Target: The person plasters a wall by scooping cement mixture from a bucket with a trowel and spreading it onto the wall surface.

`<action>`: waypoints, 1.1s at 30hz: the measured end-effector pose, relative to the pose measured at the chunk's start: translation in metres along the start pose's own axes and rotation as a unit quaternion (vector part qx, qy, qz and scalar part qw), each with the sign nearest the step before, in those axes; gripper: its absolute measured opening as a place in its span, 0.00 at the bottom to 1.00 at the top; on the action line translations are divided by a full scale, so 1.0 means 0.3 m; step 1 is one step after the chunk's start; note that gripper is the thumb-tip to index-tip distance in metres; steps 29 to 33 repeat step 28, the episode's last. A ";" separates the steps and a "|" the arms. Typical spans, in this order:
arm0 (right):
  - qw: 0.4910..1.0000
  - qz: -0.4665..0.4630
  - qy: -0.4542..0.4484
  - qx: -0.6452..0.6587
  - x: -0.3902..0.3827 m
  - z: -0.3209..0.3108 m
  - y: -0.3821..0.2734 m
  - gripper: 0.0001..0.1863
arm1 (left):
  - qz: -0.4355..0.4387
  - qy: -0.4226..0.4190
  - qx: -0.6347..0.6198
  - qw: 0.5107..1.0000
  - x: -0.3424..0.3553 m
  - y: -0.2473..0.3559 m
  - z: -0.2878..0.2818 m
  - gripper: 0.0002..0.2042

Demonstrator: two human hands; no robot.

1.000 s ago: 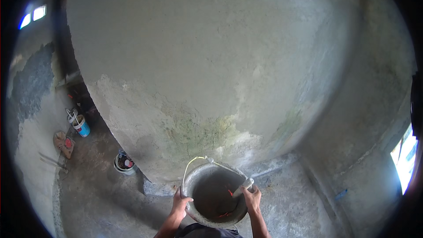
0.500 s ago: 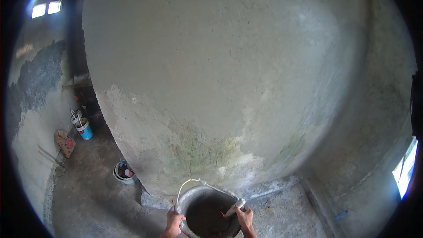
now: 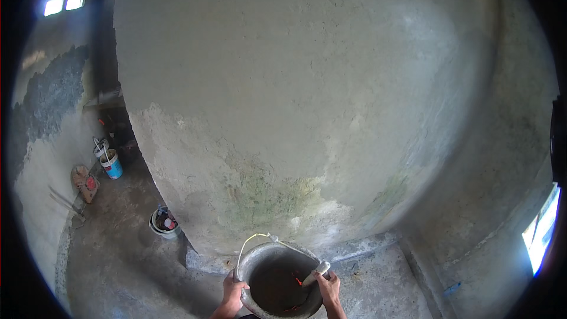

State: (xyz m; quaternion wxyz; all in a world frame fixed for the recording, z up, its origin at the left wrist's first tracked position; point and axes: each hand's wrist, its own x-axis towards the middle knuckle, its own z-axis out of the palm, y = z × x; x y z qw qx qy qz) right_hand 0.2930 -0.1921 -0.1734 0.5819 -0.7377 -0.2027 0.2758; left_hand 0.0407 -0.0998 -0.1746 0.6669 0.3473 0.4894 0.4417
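A grey, mortar-crusted bucket [image 3: 251,264] stands low in front of me, its thin pale carrying handle [image 3: 248,240] arched up over the far rim. My left hand [image 3: 233,290] grips the left side of the rim, thumb over the edge. On the right side, my right hand [image 3: 329,288] is closed on the rim, its thumb beside a tool's thick pale grip [image 3: 321,269] that leans over the edge. Orange-red bits show beside the tool inside the bucket; its lower end is lost in the dark contents.
Right ahead rises a partly plastered wall [image 3: 283,88] with a low ledge at its foot. To the left are a white bucket of odds and ends [image 3: 164,233], a blue-and-white bucket [image 3: 111,165] and a brown sack [image 3: 85,183]. A blue scrap [image 3: 452,288] lies at right.
The view has shifted slightly, so the wall and floor things sit a little higher at left. Both hands keep their places on the bucket.
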 end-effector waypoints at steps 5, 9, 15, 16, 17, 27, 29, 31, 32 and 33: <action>1.000 0.011 0.009 -0.025 0.003 -0.004 0.039 0.17 | 0.016 -0.005 0.027 0.999 -0.007 0.017 0.007 0.26; 1.000 0.008 0.004 -0.029 0.020 0.013 0.073 0.19 | -0.032 0.009 0.006 0.999 0.029 -0.057 -0.037 0.27; 0.998 0.009 -0.003 -0.067 0.019 0.000 0.082 0.21 | -0.071 0.023 -0.016 0.997 0.017 -0.048 -0.020 0.24; 0.996 0.016 -0.012 -0.088 0.011 -0.004 0.067 0.22 | -0.076 0.008 -0.023 0.997 0.026 -0.061 -0.030 0.25; 0.996 0.016 -0.012 -0.088 0.009 -0.004 0.068 0.22 | -0.082 -0.006 -0.031 0.996 0.034 -0.069 -0.040 0.26; 0.884 -0.255 -0.183 -0.347 0.068 -0.037 0.136 0.33 | -0.014 -0.019 0.041 0.999 0.026 0.029 -0.045 0.35; 0.837 -0.257 -0.277 -0.396 0.088 -0.046 0.150 0.40 | -0.022 -0.024 0.046 0.998 0.042 0.018 -0.060 0.37; 0.837 -0.257 -0.277 -0.396 0.088 -0.046 0.150 0.40 | -0.022 -0.024 0.046 0.998 0.042 0.018 -0.060 0.37; 0.837 -0.257 -0.277 -0.396 0.088 -0.046 0.150 0.40 | -0.022 -0.024 0.046 0.998 0.042 0.018 -0.060 0.37; 0.837 -0.257 -0.277 -0.396 0.088 -0.046 0.150 0.40 | -0.022 -0.024 0.046 0.998 0.042 0.018 -0.060 0.37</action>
